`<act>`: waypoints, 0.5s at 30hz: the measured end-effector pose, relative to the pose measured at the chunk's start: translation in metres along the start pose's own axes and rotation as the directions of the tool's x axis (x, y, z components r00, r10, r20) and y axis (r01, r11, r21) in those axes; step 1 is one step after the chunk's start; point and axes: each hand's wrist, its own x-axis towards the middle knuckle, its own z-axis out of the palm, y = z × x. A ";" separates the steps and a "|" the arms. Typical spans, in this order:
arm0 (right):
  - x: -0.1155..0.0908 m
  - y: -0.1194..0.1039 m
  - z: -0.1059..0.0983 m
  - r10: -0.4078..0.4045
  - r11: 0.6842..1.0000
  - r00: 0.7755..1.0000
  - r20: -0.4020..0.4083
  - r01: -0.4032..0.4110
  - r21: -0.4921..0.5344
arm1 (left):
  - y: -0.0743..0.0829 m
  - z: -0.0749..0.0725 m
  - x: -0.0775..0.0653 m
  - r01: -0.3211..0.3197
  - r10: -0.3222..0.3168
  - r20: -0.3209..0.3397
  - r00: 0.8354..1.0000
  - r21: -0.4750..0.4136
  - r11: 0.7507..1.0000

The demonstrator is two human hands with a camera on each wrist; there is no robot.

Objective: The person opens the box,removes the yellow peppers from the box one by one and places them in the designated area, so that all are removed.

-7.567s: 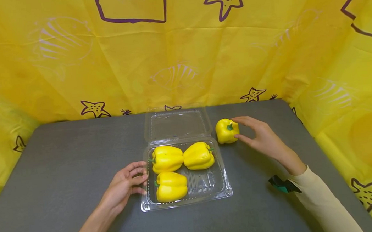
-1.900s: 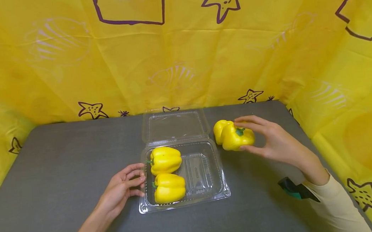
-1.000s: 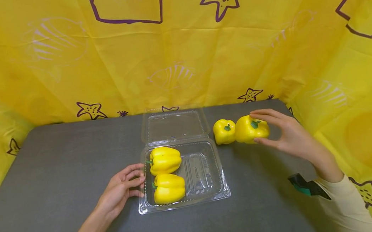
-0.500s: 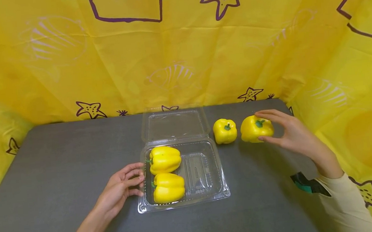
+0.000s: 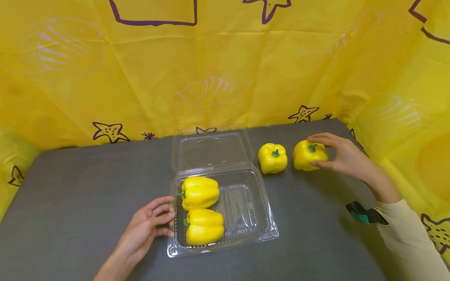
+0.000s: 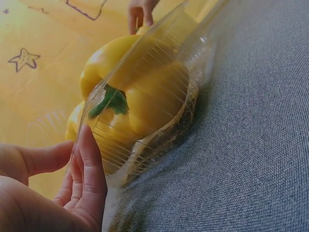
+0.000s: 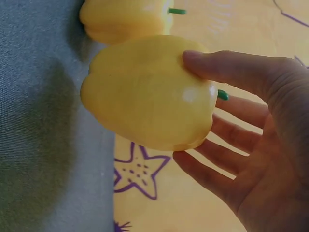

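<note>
My right hand (image 5: 343,154) holds a yellow bell pepper (image 5: 307,156) by its top, thumb on one side and fingers on the other. The right wrist view shows the thumb pressed on that pepper (image 7: 149,94) near its green stem. Just left of it, another yellow pepper (image 5: 272,159) stands stem up on the table. Two more peppers lie on their sides in the left half of a clear plastic clamshell container (image 5: 246,238), the back one (image 5: 201,192) and the front one (image 5: 204,227). My left hand (image 5: 143,227) pinches the container's left rim between thumb and fingers (image 6: 91,169).
The container's lid (image 5: 214,152) lies open toward the back of the grey table (image 5: 85,187). A yellow cloth (image 5: 219,55) printed with fish and starfish hangs behind the table and along its sides. Dark table surface extends left of the container.
One pepper has left the container's back right place, carried by my right hand to the right of the standing pepper, then lowered slightly. My left hand has stayed at the rim.
</note>
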 end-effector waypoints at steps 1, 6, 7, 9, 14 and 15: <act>0.001 0.002 0.001 0.006 1.000 1.000 0.008 -0.006 0.002 | 0.000 0.000 0.000 -0.001 0.001 -0.002 1.000 0.000 1.000; 0.005 0.009 0.007 0.029 1.000 0.999 0.034 -0.029 0.006 | -0.001 0.000 0.000 -0.002 0.002 -0.008 1.000 0.002 1.000; 0.006 0.011 0.008 0.032 0.999 0.999 0.035 -0.032 0.004 | -0.001 0.000 0.000 -0.002 0.002 -0.008 1.000 0.001 1.000; 0.006 0.014 0.010 0.039 0.999 0.999 0.037 -0.040 0.002 | -0.001 0.000 0.000 -0.003 0.003 -0.005 1.000 -0.002 1.000; 0.007 0.021 0.012 0.056 0.998 0.997 0.055 -0.057 0.019 | 0.000 0.000 0.000 -0.007 0.007 0.000 1.000 -0.009 1.000; 0.007 0.022 0.013 0.055 0.998 0.997 0.060 -0.057 0.024 | 0.000 0.000 0.000 -0.007 0.007 0.000 1.000 -0.009 1.000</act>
